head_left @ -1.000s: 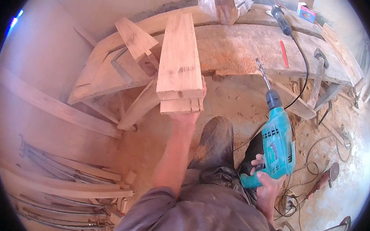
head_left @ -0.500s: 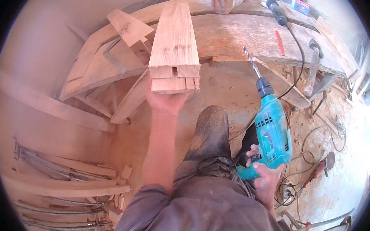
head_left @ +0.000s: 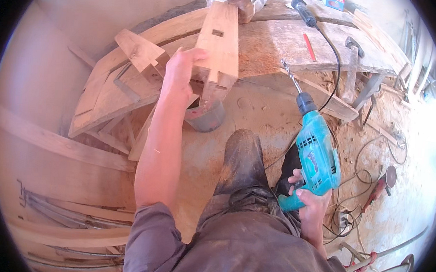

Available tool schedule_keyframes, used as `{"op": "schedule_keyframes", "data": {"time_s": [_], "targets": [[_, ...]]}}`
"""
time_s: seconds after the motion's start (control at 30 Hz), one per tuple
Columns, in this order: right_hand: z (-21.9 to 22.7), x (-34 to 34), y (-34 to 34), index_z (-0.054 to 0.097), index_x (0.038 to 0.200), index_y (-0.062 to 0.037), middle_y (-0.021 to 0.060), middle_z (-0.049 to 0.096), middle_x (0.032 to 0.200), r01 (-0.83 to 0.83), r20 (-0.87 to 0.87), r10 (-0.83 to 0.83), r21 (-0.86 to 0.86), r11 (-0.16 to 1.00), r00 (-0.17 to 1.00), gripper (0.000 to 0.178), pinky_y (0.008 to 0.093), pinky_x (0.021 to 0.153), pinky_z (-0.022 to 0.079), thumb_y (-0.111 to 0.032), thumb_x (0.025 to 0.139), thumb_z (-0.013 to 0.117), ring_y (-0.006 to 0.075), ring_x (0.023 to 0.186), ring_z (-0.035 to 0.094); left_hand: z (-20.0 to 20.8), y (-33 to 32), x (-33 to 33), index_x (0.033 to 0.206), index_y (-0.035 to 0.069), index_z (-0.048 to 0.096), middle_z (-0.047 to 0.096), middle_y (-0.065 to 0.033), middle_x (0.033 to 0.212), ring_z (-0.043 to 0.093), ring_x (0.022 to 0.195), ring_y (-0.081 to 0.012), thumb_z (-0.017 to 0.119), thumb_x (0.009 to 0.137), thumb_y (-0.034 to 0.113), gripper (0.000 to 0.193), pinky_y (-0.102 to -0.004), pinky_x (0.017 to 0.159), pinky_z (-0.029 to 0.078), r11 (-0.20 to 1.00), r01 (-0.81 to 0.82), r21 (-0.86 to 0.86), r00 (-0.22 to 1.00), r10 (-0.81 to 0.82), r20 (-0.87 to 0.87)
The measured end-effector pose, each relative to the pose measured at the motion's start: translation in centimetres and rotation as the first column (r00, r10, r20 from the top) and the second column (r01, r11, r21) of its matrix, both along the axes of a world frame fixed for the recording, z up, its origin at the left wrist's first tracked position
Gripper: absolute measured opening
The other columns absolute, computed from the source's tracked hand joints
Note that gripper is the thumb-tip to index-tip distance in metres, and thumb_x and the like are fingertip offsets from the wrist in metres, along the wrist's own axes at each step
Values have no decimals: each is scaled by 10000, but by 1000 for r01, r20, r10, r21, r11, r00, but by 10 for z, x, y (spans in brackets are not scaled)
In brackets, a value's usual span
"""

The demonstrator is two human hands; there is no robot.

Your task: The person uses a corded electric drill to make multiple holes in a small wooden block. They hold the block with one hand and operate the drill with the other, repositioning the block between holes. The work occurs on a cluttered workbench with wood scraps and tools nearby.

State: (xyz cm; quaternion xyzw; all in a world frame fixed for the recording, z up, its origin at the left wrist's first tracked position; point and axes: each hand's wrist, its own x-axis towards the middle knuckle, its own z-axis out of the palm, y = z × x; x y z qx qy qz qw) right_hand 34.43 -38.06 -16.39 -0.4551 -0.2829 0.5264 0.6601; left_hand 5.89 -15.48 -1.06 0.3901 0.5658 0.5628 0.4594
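A thick wooden beam (head_left: 220,42) with a square hole in its upper face and a notched near end rests toward the bench's far side. My left hand (head_left: 181,70) grips its left edge near that end, thumb over the top. In my right hand (head_left: 313,200) is a teal power drill (head_left: 318,151), held by its handle. The drill's long bit (head_left: 291,76) points away from me, toward the bench, apart from the beam. Below the beam's near end, a grey bucket (head_left: 206,118) is partly hidden.
On the wooden bench (head_left: 267,37) lie a red pencil (head_left: 309,47), a corded black tool (head_left: 304,11) and a small box (head_left: 333,1). A hammer (head_left: 352,69) hangs at its right edge. An angle grinder (head_left: 380,189) and cables lie on the floor. Clamps (head_left: 71,214) are stacked at left.
The beam has turned over, so a face with a square hole shows on top, and shifted right. My left hand has moved from under its end to its left side. The drill barely moved.
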Motion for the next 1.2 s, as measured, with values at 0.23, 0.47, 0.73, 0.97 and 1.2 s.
{"op": "schedule_keyframes", "data": {"time_s": [0.23, 0.47, 0.73, 0.97, 1.2], "targets": [[-2, 2, 3, 557, 1387, 87, 247, 729, 1160, -23, 1, 23, 5, 1000, 1000, 727, 407, 675, 617, 24, 670, 660, 324, 933, 750, 0, -2, 23, 1670, -68, 184, 556, -257, 1440, 638, 1152, -319, 772, 767, 173, 1104, -462, 914, 545, 999, -24, 48, 966, 36, -255], [-2, 6, 3, 565, 1412, 74, 215, 734, 1178, -35, -51, 37, 42, 999, 998, 710, 358, 705, 604, 59, 715, 698, 281, 968, 751, -40, -13, 29, 1621, -101, 319, 536, -254, 1487, 613, 1244, -281, 759, 827, 191, 954, -372, 1075, 465, 947, -215, 239, 965, 244, -100], [-6, 14, 8, 540, 1405, 89, 240, 724, 1155, 44, -24, -44, 2, 999, 999, 746, 400, 660, 619, 25, 674, 678, 324, 925, 745, -47, -7, 38, 1558, -77, 455, 588, -145, 1488, 574, 1329, -231, 718, 992, 271, 715, -346, 1143, 408, 972, -141, 187, 967, 94, 239], [-19, 17, 7, 537, 1404, 92, 243, 728, 1149, 46, -34, -46, -12, 999, 998, 762, 401, 658, 619, 13, 660, 684, 321, 914, 744, -13, -11, 31, 1603, -18, 382, 589, -191, 1429, 584, 1232, -310, 659, 976, 170, 711, -470, 1023, 486, 920, -263, 291, 964, 242, 107], [-17, 19, 6, 540, 1399, 82, 230, 726, 1155, 45, -52, -43, 35, 998, 998, 746, 389, 666, 616, 1, 673, 691, 309, 946, 739, -94, -13, 14, 1615, 55, 312, 398, -291, 1564, 477, 1365, -486, 677, 1023, 380, 768, -604, 1091, 464, 997, -19, 77, 758, -36, 651]]}}
